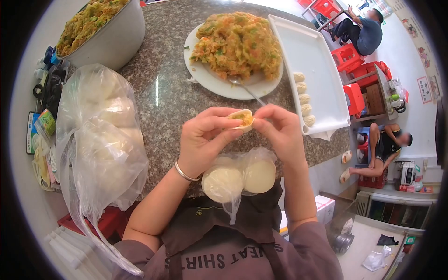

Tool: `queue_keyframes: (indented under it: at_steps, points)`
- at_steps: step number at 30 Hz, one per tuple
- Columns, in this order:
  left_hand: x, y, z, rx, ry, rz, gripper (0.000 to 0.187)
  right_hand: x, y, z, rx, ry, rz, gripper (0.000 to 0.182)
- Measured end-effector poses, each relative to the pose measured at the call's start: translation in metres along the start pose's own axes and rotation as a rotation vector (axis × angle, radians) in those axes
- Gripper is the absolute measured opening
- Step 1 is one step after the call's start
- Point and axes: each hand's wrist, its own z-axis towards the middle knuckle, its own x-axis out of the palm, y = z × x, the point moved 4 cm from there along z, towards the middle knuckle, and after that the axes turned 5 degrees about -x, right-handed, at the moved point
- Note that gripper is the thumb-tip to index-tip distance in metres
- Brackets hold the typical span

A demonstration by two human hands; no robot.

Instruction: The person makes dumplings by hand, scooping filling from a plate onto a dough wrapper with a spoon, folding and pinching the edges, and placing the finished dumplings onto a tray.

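Both my hands meet over the granite counter (163,93) around one dumpling (243,119), a thin wrapper with orange-green filling showing in its fold. My left hand (205,137), with a silver bangle on the wrist, cradles it from below. My right hand (280,130) pinches the wrapper's right edge. Just below my hands lies an open plastic bag with two stacks of round wrappers (240,177). A white plate (212,81) heaped with the same filling sits right behind, a spoon handle (247,91) sticking out of it.
A white tray (322,79) at right carries a row of several folded dumplings (304,98). A big metal bowl of filling (109,39) stands far left, bulky plastic bags (100,135) at the left edge. Two people sit on the floor area beyond the counter near red stools.
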Motion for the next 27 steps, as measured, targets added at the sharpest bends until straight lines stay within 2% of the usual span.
queue_keyframes:
  at_steps: [2,4,5,8,10,13,17,20,22,27]
  points:
    - [0.001,0.0,0.0,-0.005,0.031,-0.023,0.017,-0.001,-0.001,0.001,0.029,0.029,0.033,0.01]
    - [0.002,-0.001,0.0,-0.014,0.056,-0.015,0.016,0.002,0.006,0.001,-0.106,0.049,-0.018,0.008]
    - [0.001,0.0,0.0,-0.014,0.057,-0.015,0.016,0.003,0.007,0.001,-0.105,0.048,-0.018,0.008]
    - [0.0,0.004,-0.001,-0.08,0.009,0.019,0.025,0.004,0.008,-0.003,-0.099,0.01,-0.108,0.01]
    - [-0.003,0.007,-0.001,-0.165,-0.114,-0.041,0.039,0.007,0.011,-0.005,-0.272,-0.047,-0.368,0.009]
    - [-0.006,0.007,0.0,-0.206,-0.098,0.041,0.048,0.011,0.016,-0.006,-0.343,-0.033,-0.452,0.008]
    - [-0.001,0.007,0.002,-0.257,-0.08,-0.057,0.05,0.007,0.015,-0.004,-0.358,-0.051,-0.462,0.008]
    - [-0.001,0.006,0.003,-0.252,-0.056,-0.159,0.053,-0.003,0.013,0.001,-0.255,-0.019,-0.306,0.01]
    - [0.0,0.005,0.002,-0.251,0.027,-0.187,0.055,-0.006,0.012,0.004,-0.085,0.145,-0.174,0.011]
    - [0.0,0.005,0.001,-0.273,0.032,-0.159,0.053,-0.001,0.02,0.006,-0.204,0.13,-0.225,0.01]
